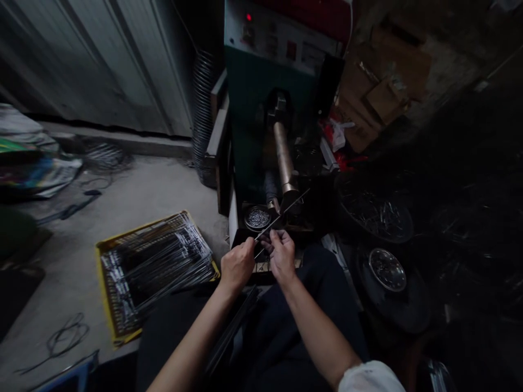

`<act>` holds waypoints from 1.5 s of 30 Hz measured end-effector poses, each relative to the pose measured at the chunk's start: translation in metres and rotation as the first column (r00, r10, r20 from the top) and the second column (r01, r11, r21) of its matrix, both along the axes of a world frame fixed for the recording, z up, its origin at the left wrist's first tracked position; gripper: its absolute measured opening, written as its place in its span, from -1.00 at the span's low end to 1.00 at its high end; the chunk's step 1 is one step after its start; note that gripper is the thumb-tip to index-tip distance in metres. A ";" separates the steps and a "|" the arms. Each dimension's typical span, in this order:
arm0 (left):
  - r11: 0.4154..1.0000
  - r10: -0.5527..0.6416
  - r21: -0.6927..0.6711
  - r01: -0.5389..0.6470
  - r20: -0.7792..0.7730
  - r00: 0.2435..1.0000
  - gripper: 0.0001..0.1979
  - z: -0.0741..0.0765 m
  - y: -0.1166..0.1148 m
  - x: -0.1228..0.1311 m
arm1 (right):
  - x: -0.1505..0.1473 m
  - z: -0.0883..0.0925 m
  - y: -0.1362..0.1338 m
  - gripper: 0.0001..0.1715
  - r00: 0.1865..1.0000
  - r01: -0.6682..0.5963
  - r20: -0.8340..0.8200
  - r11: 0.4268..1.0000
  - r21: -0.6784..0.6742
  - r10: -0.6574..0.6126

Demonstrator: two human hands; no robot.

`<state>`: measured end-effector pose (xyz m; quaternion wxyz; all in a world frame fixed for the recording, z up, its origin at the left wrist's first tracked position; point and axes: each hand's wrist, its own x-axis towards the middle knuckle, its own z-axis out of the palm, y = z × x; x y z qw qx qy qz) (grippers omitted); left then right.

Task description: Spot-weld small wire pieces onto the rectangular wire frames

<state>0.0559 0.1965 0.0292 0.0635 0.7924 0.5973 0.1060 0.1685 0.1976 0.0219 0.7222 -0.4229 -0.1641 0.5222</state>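
Note:
My left hand is closed around a thin metal rod, which slants up and to the right. The rod's far end passes at the lower tip of the copper-coloured arm on a green machine; whether they touch I cannot tell. Close beside it, my right hand has its fingers drawn together near the rod. What those fingers hold, if anything, is too small and dark to make out. Just beyond my hands sits a round dish of small metal pieces.
On the floor at left, a yellow crate holds many thin metal rods. Right of my legs are a dark round tray with loose metal pieces and a shiny round dish. Cardboard lies behind. A ribbed hose stands left of the machine.

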 end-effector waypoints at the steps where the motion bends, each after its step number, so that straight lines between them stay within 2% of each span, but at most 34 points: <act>1: 1.000 -0.002 0.001 0.002 0.005 1.000 -0.69 0.000 0.000 0.001 | 0.000 0.001 0.000 -0.60 1.000 0.001 -0.005 1.000 0.001 -0.001; 9: 1.000 -0.009 0.013 0.009 0.018 1.000 -0.78 0.001 0.002 0.009 | 0.006 0.004 0.001 -0.64 0.999 0.006 -0.050 1.000 0.030 -0.004; 22: 1.000 -0.018 0.024 0.017 0.027 0.999 -0.75 0.005 0.006 0.022 | 0.011 0.007 0.005 -0.66 0.998 0.059 -0.009 0.998 -0.011 -0.059; 35: 0.998 -0.011 0.069 0.008 0.045 0.999 -0.73 0.006 0.017 0.029 | 0.019 0.009 0.016 -0.64 0.998 0.061 0.012 0.998 0.009 -0.061; 45: 0.999 -0.032 0.029 0.032 0.030 0.999 -0.73 0.013 0.028 0.026 | 0.020 0.013 0.023 -0.70 0.998 0.061 0.008 0.998 -0.004 -0.061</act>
